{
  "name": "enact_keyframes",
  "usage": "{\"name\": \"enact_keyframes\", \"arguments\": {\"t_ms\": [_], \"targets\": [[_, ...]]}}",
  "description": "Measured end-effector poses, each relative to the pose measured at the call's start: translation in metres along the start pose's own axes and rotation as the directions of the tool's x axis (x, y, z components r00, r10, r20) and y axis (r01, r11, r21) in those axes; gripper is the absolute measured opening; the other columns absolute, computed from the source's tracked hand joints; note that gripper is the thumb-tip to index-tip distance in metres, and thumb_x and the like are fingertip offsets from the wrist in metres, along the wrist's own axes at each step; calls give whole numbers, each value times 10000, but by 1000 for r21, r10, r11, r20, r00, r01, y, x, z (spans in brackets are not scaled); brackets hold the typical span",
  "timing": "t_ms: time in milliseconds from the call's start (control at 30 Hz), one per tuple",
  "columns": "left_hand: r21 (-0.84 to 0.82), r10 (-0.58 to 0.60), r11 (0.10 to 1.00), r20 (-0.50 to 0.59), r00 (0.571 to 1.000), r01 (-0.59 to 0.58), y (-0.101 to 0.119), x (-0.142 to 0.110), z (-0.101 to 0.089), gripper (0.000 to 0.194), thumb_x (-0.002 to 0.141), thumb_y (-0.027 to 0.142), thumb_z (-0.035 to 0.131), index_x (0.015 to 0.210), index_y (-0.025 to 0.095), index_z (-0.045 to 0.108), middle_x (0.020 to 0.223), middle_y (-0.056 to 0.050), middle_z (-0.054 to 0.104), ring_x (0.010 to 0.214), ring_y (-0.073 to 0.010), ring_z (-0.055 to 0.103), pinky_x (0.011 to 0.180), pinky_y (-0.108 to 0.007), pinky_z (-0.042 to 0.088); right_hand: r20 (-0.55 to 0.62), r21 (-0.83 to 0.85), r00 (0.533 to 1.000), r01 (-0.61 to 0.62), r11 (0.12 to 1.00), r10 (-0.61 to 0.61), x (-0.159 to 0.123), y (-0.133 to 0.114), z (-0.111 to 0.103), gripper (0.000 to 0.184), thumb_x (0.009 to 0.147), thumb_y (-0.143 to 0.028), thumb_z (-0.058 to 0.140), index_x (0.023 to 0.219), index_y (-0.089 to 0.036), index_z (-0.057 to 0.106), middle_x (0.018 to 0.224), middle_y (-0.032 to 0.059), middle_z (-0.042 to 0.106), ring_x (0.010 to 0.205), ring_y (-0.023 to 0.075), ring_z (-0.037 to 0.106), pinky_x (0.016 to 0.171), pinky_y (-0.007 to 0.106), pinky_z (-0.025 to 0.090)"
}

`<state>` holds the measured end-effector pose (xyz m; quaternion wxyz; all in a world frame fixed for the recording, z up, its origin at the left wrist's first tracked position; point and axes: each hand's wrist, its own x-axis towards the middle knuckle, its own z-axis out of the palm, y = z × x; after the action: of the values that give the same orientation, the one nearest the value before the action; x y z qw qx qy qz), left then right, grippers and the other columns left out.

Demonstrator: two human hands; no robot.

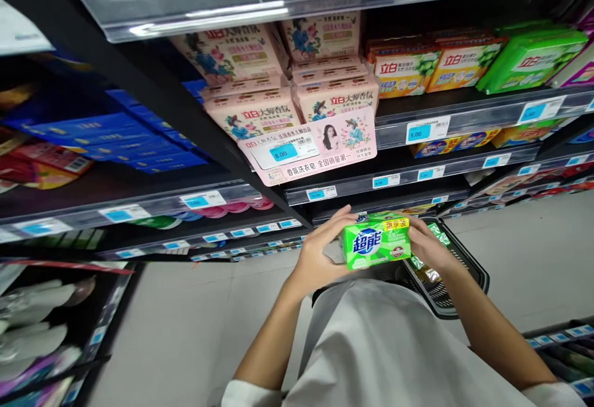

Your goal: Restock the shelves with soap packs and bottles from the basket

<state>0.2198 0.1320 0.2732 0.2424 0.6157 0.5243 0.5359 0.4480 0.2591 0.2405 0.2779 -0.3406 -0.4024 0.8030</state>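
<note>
A green pack of laundry soap [378, 243] with a blue logo and a yellow corner strip is held level in front of my body. My left hand [320, 252] grips its left end, thumb below and fingers over the top. Around the right end closes my right hand [431, 246], its fingertips partly hidden behind the pack. Below and behind my right forearm is a black shopping basket [482, 271] with shiny green and gold packs [429, 271] in it.
Ahead stands a shelf [394, 119] with pink soap boxes [260, 113], orange soap packs [403, 73] and green packs [529, 60]. A pink sign [310, 147] juts from its edge. Blue boxes [106, 135] fill a shelf at left. Grey floor [185, 333] lies below, with another rack [566, 351] at lower right.
</note>
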Motion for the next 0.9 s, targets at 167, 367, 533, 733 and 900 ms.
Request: {"name": "enact_keyframes", "arguments": {"t_ms": [167,367,533,733,900], "targets": [[32,70,997,-42,997,-69,-4,-4,-10,629,720,257,880,1304,238,646,1336,-137,667,1397,-363,515,1140,-500,472,224,-186,974,23,982,20,20,-24,20,481,675,-335,915,1118,-271,740,1067,26,764,1024,279,714,865,399,586],[142,51,989,-62,997,-42,-11,-11,-26,568,831,223,779,1367,313,615,1520,-107,523,1419,-303,495,1130,-442,485,325,-400,945,120,909,18,36,-41,50,450,678,-318,900,1086,-219,740,973,33,761,845,241,725,677,322,603],[65,-114,989,-235,965,133,-25,-13,-30,738,817,281,793,1491,322,498,1579,-111,436,1439,-309,455,1082,-404,524,247,-362,959,221,906,-135,56,-31,62,499,598,-304,945,1039,-227,726,1024,39,751,878,244,722,694,327,615],[-196,-293,951,-327,898,239,-42,-6,-15,737,822,298,772,1500,260,483,1524,-120,494,1363,-286,533,1081,-400,523,146,-403,932,362,841,-331,88,-20,74,550,525,-313,971,987,-232,684,980,28,735,788,206,702,710,335,615],[-324,-375,910,-372,849,260,-55,3,-4,727,847,334,738,1512,251,457,1551,-124,475,1394,-288,504,1131,-446,471,165,-442,901,431,787,-401,115,-18,77,587,485,-286,980,967,-222,651,928,0,707,704,165,665,702,320,610]]}}
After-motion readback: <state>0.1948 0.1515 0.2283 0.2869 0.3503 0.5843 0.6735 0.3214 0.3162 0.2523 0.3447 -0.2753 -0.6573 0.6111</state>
